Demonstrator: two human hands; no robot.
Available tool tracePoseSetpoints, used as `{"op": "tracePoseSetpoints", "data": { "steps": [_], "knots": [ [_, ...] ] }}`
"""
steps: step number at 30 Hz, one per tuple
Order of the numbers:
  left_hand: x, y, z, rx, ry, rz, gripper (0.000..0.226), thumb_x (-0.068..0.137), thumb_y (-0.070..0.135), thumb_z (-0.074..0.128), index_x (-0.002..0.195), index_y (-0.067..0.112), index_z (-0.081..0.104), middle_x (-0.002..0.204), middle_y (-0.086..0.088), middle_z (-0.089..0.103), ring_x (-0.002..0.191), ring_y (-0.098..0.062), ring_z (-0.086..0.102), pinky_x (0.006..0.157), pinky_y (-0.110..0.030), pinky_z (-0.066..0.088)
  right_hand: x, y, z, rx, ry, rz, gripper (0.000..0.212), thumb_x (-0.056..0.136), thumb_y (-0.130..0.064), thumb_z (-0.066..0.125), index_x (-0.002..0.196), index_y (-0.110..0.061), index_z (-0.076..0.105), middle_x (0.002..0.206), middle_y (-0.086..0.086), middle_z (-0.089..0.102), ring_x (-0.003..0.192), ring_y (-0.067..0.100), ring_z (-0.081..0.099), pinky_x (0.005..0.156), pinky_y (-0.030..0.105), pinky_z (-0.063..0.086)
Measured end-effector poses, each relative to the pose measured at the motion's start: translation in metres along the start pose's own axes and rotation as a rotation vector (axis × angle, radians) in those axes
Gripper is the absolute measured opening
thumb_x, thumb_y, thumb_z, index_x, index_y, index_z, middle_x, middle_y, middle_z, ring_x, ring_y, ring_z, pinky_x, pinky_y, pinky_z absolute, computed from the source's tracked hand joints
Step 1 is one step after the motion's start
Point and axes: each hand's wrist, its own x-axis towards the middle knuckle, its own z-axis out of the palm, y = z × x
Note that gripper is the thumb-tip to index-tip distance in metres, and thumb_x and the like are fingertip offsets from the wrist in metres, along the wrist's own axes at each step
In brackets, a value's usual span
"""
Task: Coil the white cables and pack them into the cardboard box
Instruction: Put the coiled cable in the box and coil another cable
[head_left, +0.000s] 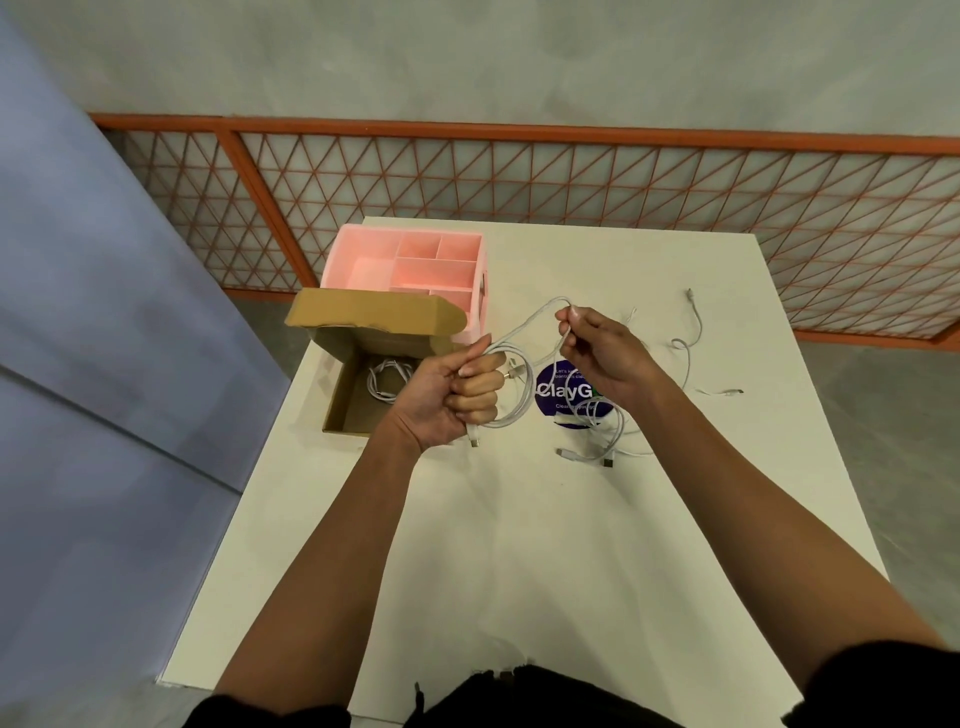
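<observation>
My left hand (457, 389) grips a partly wound white cable (519, 395), its loops hanging to the right of the fist and one plug dangling below. My right hand (602, 358) pinches the same cable's free length, raised in an arc between both hands. The open cardboard box (345, 410) sits just left of my left hand, lid tilted back, with one coiled white cable (387, 382) inside. More loose white cables (613, 436) lie tangled on the table under and beyond my right hand.
A pink compartment organizer (410, 265) stands behind the box. A round purple sticker (563, 395) lies on the white table (519, 545). Another loose cable (691, 338) trails toward the far right. An orange mesh fence (571, 182) runs behind the table.
</observation>
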Motion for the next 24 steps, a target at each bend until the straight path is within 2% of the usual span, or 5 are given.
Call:
{"op": "tracePoseSetpoints", "data": {
  "steps": [5, 10, 15, 21, 24],
  "knots": [
    [-0.006, 0.003, 0.0, 0.021, 0.006, -0.05, 0.04, 0.092, 0.031, 0.057, 0.059, 0.021, 0.037, 0.048, 0.008, 0.022, 0.037, -0.006, 0.018, 0.039, -0.019, 0.019, -0.004, 0.001, 0.014, 0.081, -0.061, 0.149, 0.019, 0.1, -0.01, 0.043, 0.092, -0.005, 0.06, 0.075, 0.002, 0.05, 0.05, 0.001, 0.05, 0.056, 0.011, 0.049],
    [-0.004, 0.005, 0.002, 0.053, 0.023, -0.074, 0.037, 0.089, 0.031, 0.062, 0.058, 0.019, 0.046, 0.048, 0.008, 0.021, 0.036, -0.005, 0.016, 0.037, -0.017, 0.021, -0.01, 0.007, 0.027, -0.071, -0.127, 0.211, 0.011, 0.095, -0.009, 0.053, 0.096, -0.014, 0.062, 0.067, -0.001, 0.061, 0.051, 0.003, 0.054, 0.054, 0.013, 0.05],
    [-0.004, 0.009, 0.002, 0.111, 0.138, -0.008, 0.039, 0.082, 0.034, 0.07, 0.056, 0.02, 0.044, 0.049, 0.009, 0.018, 0.037, -0.004, 0.012, 0.034, -0.015, 0.021, -0.013, 0.006, 0.028, -0.33, -0.198, 0.232, 0.012, 0.091, -0.011, 0.059, 0.099, -0.019, 0.063, 0.07, 0.0, 0.069, 0.063, 0.011, 0.056, 0.066, 0.021, 0.052],
    [0.0, 0.009, 0.009, 0.231, 0.382, 0.07, 0.041, 0.091, 0.033, 0.045, 0.052, 0.023, 0.041, 0.043, 0.011, 0.025, 0.041, -0.007, 0.007, 0.039, -0.02, 0.01, -0.02, 0.004, 0.033, -0.316, -0.249, 0.235, 0.023, 0.101, -0.024, 0.043, 0.099, -0.017, 0.065, 0.077, -0.006, 0.068, 0.078, 0.01, 0.057, 0.093, 0.033, 0.045],
    [0.001, 0.008, 0.011, 0.267, 0.445, 0.09, 0.043, 0.097, 0.032, 0.037, 0.055, 0.022, 0.037, 0.043, 0.011, 0.024, 0.041, -0.007, 0.006, 0.042, -0.021, 0.007, -0.024, 0.003, 0.034, -0.327, -0.291, 0.243, 0.021, 0.097, -0.029, 0.05, 0.103, -0.016, 0.064, 0.078, -0.008, 0.062, 0.077, 0.008, 0.052, 0.087, 0.03, 0.039]
  ]
}}
